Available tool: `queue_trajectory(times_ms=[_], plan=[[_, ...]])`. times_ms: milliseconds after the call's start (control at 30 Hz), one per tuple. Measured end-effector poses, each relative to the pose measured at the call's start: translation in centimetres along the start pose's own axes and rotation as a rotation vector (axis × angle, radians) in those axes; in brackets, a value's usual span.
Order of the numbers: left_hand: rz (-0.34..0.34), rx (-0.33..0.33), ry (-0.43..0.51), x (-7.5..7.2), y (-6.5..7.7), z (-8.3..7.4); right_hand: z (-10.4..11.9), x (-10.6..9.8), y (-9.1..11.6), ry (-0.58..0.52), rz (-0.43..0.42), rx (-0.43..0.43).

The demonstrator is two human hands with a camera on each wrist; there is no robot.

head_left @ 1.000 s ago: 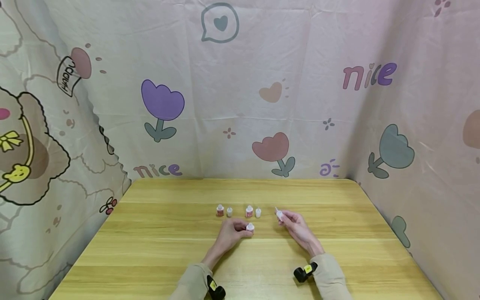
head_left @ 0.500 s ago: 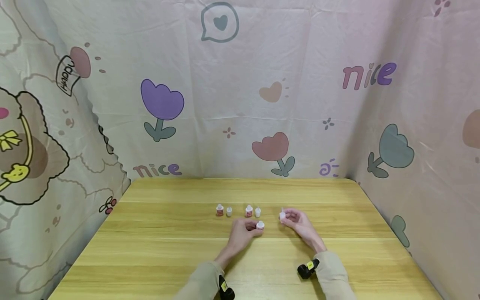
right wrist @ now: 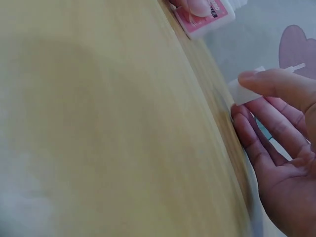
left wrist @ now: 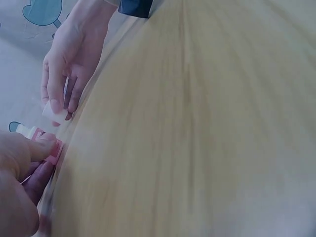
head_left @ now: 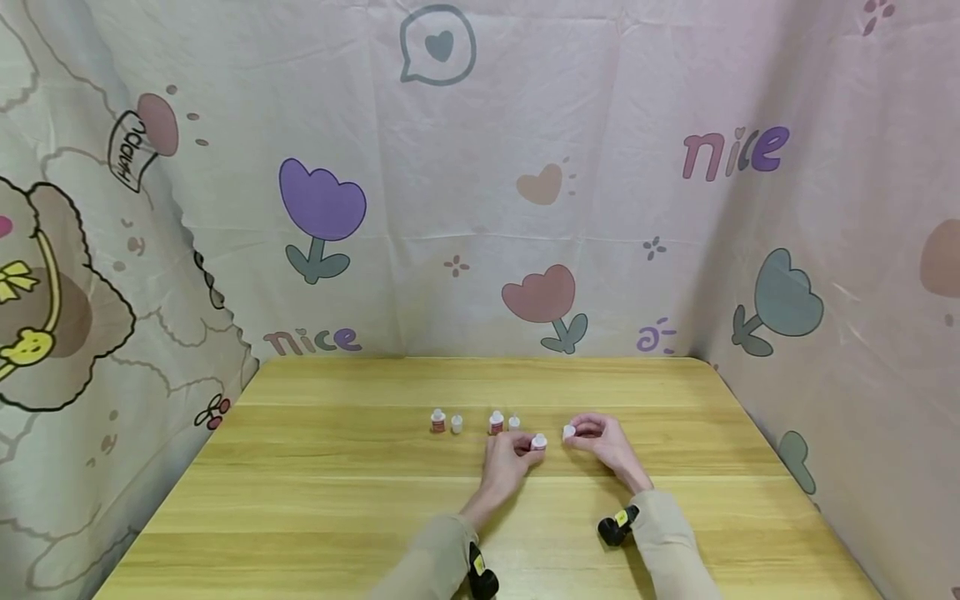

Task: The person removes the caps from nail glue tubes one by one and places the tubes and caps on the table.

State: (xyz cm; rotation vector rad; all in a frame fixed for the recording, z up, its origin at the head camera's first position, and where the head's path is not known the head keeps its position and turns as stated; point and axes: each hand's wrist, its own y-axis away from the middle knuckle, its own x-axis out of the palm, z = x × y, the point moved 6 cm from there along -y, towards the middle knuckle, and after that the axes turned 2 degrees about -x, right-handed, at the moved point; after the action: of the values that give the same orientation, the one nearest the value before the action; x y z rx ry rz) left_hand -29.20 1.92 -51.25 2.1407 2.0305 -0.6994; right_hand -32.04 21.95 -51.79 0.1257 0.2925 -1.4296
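Observation:
In the head view my left hand pinches a small white bottle between thumb and fingers. The right wrist view shows the pink label on this bottle and its white neck. My right hand, just to the right of it, holds a white cap between thumb and fingertips. A thin white stem sticks out from that cap. A short gap separates the bottle and the cap. Also in the left wrist view, the bottle is in the near hand and the cap in the far one.
Behind my hands on the wooden table stand two more bottles with pink-red labels, a left bottle and a middle bottle. Beside each is a white cap, a left cap and a right cap. A patterned cloth hangs behind.
My left hand has carried its bottle rightward and slightly away, closer to my right hand. The cap in my right hand has turned from stem up-left, through upright, to its present pose.

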Motion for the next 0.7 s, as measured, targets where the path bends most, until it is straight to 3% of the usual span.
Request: queue_trajectory(times_ms=[200,400,700], plan=[[-0.052,-0.043,-0.028,0.7,-0.6,-0.1,-0.1,-0.3,-0.3,-0.002,-0.03,0.01],[-0.098,-0.046,-0.024,1.5,-1.2,-0.3,-0.2,-0.3,-0.5,0.012,-0.069,0.038],[-0.14,-0.047,-0.04,2.4,-1.6,-0.7,-0.6,-0.2,-0.8,-0.01,-0.054,0.052]])
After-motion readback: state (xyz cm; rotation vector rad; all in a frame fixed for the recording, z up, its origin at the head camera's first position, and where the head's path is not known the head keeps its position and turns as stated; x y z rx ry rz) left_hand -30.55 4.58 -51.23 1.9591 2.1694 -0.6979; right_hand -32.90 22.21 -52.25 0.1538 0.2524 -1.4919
